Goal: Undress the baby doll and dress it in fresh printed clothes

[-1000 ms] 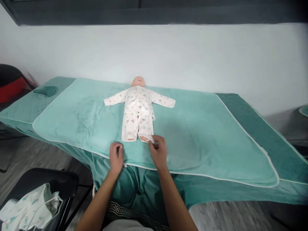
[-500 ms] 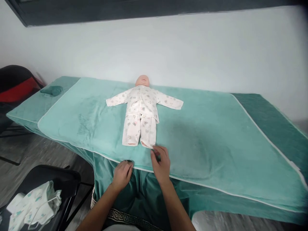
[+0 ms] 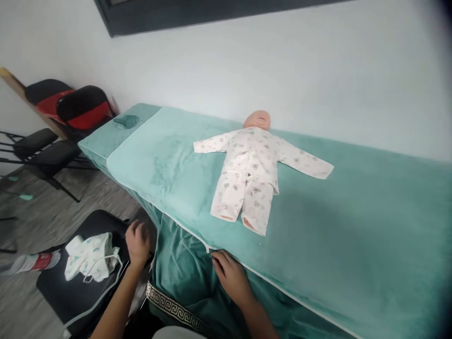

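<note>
By the green mat (image 3: 318, 235), right hand (image 3: 231, 278) lies palm-down, left hand (image 3: 137, 241) hovers; grips unclear.

Green bed (image 3: 102, 136), teal mat (image 3: 169, 188), dressed doll (image 3: 252, 153) atop

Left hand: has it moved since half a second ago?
Yes. Judged against the green mat, the left hand has moved left, from the near edge towards the black chair.

A white wall (image 3: 318, 80) bears a dark strip (image 3: 197, 12), and black-and-red chairs (image 3: 83, 106) stand on streaked grey floor (image 3: 45, 221).
</note>
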`<control>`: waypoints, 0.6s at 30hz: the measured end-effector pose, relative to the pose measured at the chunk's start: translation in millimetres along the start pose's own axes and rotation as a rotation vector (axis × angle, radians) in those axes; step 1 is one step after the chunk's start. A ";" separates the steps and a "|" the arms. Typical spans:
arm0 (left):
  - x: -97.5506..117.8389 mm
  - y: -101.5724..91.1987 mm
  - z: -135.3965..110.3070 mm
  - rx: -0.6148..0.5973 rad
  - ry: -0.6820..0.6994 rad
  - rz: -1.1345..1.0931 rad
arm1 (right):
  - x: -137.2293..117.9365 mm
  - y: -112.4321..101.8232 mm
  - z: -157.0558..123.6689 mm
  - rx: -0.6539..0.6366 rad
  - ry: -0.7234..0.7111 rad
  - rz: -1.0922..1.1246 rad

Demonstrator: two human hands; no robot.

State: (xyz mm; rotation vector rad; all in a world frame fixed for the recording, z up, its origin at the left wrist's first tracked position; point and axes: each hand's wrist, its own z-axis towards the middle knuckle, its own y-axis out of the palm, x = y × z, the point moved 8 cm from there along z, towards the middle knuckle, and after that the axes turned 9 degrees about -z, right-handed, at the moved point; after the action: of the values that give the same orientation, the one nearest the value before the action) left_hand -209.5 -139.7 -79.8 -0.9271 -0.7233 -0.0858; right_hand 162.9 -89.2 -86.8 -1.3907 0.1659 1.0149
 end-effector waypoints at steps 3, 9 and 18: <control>-64.9 -53.4 7.2 0.104 -0.251 0.264 | 0.7 25.5 -2.2 -0.209 0.010 0.009; -149.0 -97.4 -15.2 0.049 -0.762 0.426 | 15.4 38.4 -4.5 -0.323 0.132 0.084; -141.2 -127.9 -3.3 0.065 -0.827 0.229 | 17.8 35.0 -1.6 -0.335 0.218 0.188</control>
State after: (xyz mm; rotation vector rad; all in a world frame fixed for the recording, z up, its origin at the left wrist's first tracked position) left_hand -362.4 -253.4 -76.7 -0.9708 -1.3606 0.5509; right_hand 150.6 -87.0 -124.2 -1.8197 0.3027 1.0778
